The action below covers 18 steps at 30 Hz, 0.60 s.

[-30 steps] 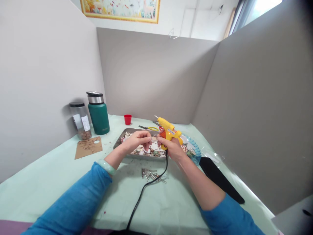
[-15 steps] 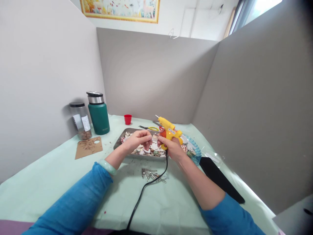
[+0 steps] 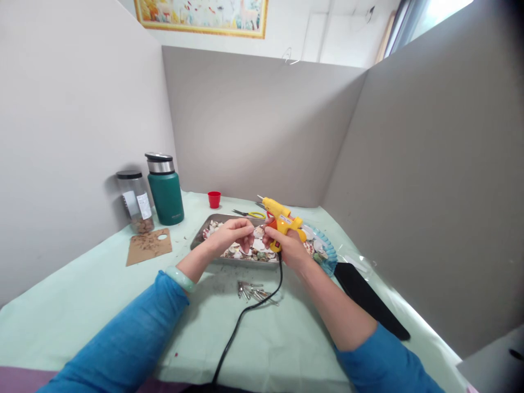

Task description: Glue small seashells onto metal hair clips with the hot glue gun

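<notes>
Grey panels (image 3: 262,125) border pale-green cloth (image 3: 303,344) below the glue gun (image 3: 284,221).

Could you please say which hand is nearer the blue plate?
Right. The right hand, holding the glue gun, is left of the plate; the left hand is farther left, above the tray.

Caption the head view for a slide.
Right grip on a glue gun, left grip beside it, above a tray of shells.
</notes>
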Motion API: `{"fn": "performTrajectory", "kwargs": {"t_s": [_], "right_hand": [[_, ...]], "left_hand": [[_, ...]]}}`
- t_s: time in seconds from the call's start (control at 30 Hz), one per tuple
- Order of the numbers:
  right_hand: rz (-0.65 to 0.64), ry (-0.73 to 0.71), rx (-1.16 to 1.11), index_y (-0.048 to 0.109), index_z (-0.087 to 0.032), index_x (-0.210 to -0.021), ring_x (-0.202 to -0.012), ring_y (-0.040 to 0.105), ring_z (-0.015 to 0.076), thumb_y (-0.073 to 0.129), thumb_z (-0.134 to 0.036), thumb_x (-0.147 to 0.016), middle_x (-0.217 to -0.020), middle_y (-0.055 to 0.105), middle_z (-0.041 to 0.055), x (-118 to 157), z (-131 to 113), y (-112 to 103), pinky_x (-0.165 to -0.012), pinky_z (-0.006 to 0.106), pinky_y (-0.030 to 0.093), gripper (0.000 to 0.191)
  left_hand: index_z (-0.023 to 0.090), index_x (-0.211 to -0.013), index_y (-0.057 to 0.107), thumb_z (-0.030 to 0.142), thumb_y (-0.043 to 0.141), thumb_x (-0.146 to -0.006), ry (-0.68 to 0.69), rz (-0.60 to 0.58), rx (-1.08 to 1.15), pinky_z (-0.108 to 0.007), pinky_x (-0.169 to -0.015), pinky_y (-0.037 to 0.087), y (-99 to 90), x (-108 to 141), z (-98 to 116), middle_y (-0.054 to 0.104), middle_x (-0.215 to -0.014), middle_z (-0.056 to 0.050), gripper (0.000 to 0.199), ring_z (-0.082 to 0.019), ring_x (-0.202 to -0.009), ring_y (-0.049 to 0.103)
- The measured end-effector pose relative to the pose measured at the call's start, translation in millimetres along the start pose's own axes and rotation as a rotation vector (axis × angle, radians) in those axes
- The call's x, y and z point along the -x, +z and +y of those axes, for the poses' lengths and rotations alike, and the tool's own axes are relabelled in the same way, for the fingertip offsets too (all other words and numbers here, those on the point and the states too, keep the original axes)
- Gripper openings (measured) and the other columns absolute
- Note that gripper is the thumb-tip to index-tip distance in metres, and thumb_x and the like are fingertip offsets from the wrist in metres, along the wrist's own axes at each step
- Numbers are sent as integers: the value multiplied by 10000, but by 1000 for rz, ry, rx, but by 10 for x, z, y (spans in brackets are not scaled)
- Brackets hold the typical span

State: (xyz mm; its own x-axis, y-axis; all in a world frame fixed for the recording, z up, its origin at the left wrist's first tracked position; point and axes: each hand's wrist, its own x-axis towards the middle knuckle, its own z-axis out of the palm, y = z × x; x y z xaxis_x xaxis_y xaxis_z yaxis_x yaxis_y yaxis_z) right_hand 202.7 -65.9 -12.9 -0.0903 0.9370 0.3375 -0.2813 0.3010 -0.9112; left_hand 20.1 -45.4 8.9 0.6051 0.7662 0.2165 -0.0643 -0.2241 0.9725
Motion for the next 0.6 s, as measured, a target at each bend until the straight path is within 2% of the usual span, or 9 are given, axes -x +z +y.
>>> {"fn": "performTrajectory", "kwargs": {"t_s": [0.17,0.43,0.6], "right_hand": [[38,12,-20,584,-178,-882,-515,520,101,756,-338,-628,-692,600,-14,-14,25,-2,-467,229,400,346],[2,44,25,591,-177,-882,-467,477,90,745,-341,-640,-553,542,-49,-20,77,-27,-457,221,372,330],[43,51,45,598,-180,-874,-435,441,76,740,-326,-634,-538,526,-56,-41,119,-50,-428,213,346,315]], "left_hand": [[157,-721,503,443,577,-802,-21,-33,-56,-243,-509,444,-3,-4,-43,611,-636,-30,307,-127,-494,589],[167,-743,473,452,514,-841,-39,-57,-149,-237,-500,434,-18,-8,-71,608,-647,-25,305,-130,-507,598],[167,-740,472,457,493,-850,-19,-22,-257,-218,-474,403,-3,-28,-90,600,-636,-12,311,-120,-497,591]]}}
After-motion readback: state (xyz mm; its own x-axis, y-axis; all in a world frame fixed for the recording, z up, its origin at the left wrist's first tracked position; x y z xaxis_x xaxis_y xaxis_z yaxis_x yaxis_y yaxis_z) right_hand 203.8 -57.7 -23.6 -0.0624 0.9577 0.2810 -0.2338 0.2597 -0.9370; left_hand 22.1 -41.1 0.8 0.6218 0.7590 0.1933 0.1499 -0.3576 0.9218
